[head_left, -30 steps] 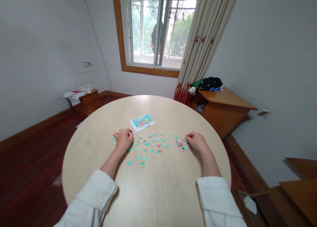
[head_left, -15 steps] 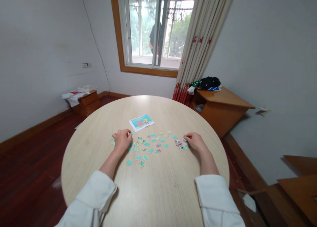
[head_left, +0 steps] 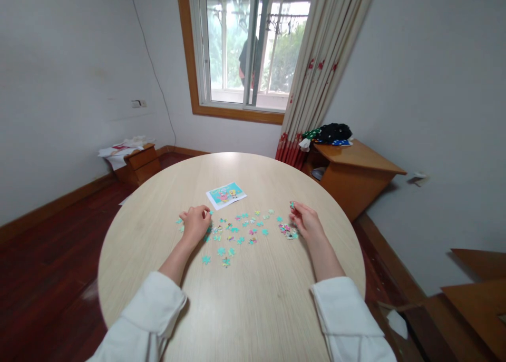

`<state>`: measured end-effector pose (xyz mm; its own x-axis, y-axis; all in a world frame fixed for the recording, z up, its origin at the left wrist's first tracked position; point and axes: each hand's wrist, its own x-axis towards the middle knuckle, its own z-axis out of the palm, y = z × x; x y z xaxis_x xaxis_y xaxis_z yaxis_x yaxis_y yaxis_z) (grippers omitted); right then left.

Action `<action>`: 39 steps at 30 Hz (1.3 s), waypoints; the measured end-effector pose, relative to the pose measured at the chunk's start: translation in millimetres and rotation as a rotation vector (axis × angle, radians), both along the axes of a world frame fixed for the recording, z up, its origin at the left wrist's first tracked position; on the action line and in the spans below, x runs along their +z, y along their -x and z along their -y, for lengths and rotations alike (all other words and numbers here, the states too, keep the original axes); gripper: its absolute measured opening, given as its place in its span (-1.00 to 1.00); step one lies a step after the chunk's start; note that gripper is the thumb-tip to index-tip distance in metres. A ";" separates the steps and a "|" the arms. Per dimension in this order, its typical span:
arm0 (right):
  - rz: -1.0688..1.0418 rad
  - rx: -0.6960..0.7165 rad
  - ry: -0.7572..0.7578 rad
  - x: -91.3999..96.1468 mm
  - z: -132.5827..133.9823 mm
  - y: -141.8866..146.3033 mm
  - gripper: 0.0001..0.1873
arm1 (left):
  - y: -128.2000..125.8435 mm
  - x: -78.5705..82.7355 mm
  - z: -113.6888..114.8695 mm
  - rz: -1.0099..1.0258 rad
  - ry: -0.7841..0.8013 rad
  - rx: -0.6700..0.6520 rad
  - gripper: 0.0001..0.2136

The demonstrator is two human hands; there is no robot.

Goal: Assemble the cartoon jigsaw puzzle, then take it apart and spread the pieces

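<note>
My right hand (head_left: 309, 221) pinches a small teal jigsaw piece (head_left: 292, 205) between thumb and fingertips, raised a little over the right side of the table. Just below it lies a heap of mixed pink, white and teal jigsaw pieces (head_left: 288, 231). On the left, my left hand (head_left: 195, 224) rests with its fingers curled in at the edge of the scattered jigsaw pieces (head_left: 234, 230); whether anything is between the fingers is hidden. Several teal pieces (head_left: 221, 252) lie nearer to me. Behind them is a picture card (head_left: 226, 195) with cartoon figures on teal.
The round, pale wood table (head_left: 245, 309) carries all the pieces. Beyond it are a window (head_left: 229, 46), a curtain (head_left: 316, 67) and a wooden desk (head_left: 356, 159) with cloth on top. A low cabinet (head_left: 142, 164) stands at the back left.
My right hand has lifted and turned away from the heap, and the teal jigsaw piece now shows at its fingertips. My left hand has stayed in place.
</note>
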<state>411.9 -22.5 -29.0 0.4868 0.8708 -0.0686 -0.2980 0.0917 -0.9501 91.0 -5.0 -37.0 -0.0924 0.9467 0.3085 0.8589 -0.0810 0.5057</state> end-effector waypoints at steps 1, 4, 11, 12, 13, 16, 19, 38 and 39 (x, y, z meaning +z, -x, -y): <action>-0.038 0.039 -0.008 0.8 0.4 6.2 -0.73 | -1.4 1.2 0.8 0.037 -0.014 -0.016 -0.81; -0.028 0.137 0.013 2.7 4.2 31.9 -0.70 | -11.5 7.6 8.5 0.244 -0.043 -0.152 -0.81; 0.190 0.312 -0.062 -3.6 20.9 106.0 -0.65 | -50.8 13.1 38.0 0.633 0.090 -0.537 -0.77; 0.217 0.334 -0.071 -4.5 22.7 112.5 -0.66 | -54.1 11.1 39.6 0.667 0.123 -0.554 -0.76; 0.241 0.354 -0.083 -5.1 24.2 117.4 -0.68 | -56.6 8.9 40.4 0.692 0.150 -0.563 -0.75; 0.295 0.371 -0.136 -5.4 26.8 124.6 -0.76 | -59.1 3.1 39.8 0.691 0.160 -0.548 -0.74; 0.329 0.363 -0.188 -5.6 28.1 126.6 -0.82 | -58.2 1.9 38.9 0.639 0.125 -0.523 -0.73; 0.682 0.116 -0.127 -10.7 3.9 70.9 -0.76 | -45.0 14.7 32.7 0.963 0.134 -0.305 -0.86; 0.714 0.120 -0.119 -12.2 0.9 70.2 -0.78 | -44.3 14.2 31.5 0.960 0.126 -0.280 -0.87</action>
<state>341.7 -23.5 -41.1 0.2784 0.9026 0.3283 0.3753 0.2124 -0.9022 135.3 -36.6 -22.8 -0.0185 0.9930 0.1168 0.0419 -0.1160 0.9924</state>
